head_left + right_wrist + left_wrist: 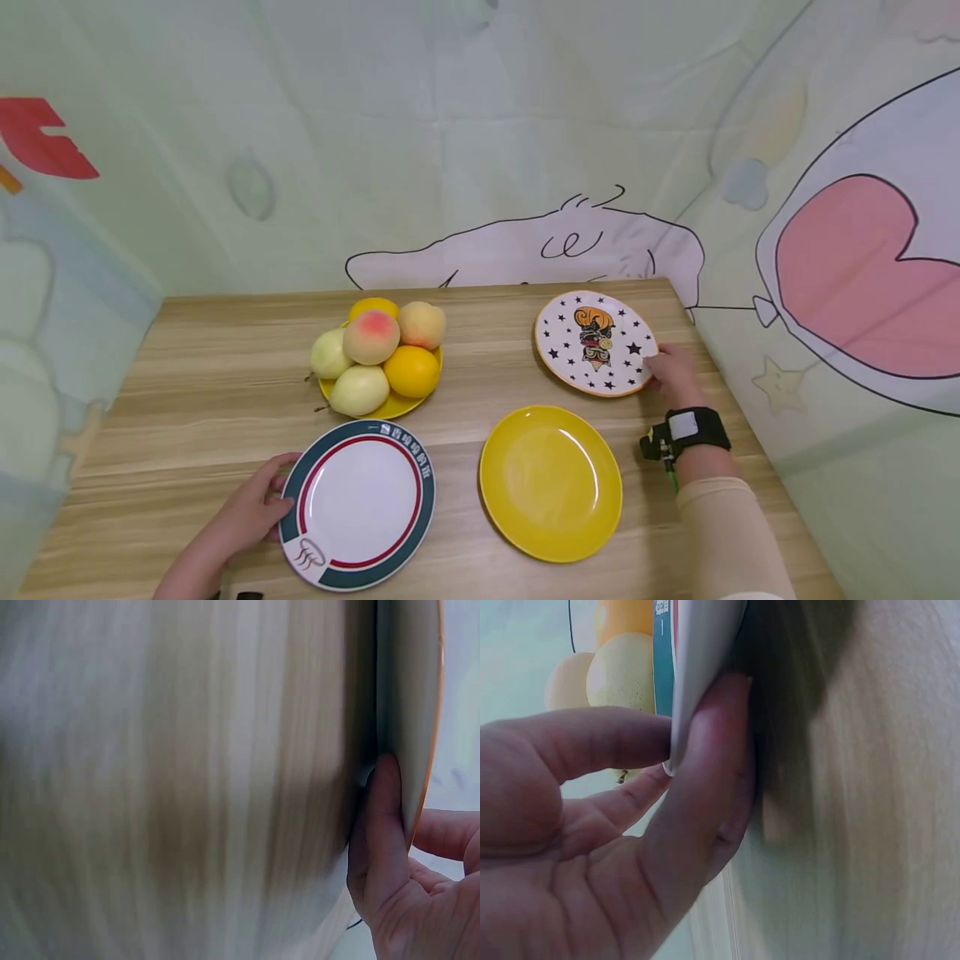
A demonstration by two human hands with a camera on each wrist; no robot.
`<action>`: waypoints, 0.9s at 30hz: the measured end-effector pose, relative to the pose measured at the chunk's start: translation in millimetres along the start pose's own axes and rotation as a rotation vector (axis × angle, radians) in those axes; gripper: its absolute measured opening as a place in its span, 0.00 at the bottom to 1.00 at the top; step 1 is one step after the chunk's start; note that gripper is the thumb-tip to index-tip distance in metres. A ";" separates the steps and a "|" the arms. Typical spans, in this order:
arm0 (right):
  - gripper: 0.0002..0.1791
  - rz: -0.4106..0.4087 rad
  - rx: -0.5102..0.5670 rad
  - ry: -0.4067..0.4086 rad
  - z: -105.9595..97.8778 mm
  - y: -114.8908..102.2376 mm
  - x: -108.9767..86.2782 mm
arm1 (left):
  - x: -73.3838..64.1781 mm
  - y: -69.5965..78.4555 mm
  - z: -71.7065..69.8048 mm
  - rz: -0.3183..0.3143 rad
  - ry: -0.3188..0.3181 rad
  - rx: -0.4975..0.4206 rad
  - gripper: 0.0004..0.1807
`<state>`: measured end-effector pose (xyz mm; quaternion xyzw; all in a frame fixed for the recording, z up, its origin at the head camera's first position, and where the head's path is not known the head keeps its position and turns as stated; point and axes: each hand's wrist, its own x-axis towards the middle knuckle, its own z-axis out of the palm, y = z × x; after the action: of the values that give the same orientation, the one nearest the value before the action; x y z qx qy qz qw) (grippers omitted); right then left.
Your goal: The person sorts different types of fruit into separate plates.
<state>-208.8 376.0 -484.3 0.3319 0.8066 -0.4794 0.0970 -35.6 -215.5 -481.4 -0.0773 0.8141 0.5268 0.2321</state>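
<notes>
A white plate with a green-blue rim and red ring (363, 504) lies at the front of the table, left of the middle. My left hand (251, 508) pinches its left edge, thumb on top and fingers underneath, as the left wrist view shows. At the back right is a white plate with stars and an orange edge (562, 333). My right hand (675, 372) pinches that plate's right edge; in the right wrist view its fingers (386, 817) reach beneath the rim. Between and in front of them sits a plain yellow plate (551, 483), touched by neither hand.
A yellow plate (393, 407) piled with peaches (371, 337), lemons (412, 372) and pears (360, 391) stands behind the green-rimmed plate. The wooden table (202, 375) ends at a printed cloth backdrop (450, 150) behind and at the right.
</notes>
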 end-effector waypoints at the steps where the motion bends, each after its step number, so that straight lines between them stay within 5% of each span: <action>1: 0.32 0.002 0.000 -0.006 2.3 -1.2 0.5 | 0.1 -0.6 0.3 0.004 -0.001 -0.002 0.32; 27: 0.32 -0.038 -0.081 -0.127 48.3 -32.2 -14.4 | 1.2 -2.3 0.1 0.012 -0.005 0.007 0.32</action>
<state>-225.9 318.8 -479.8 0.2812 0.8238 -0.4682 0.1520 -35.8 -216.2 -483.8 -0.0705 0.8158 0.5254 0.2312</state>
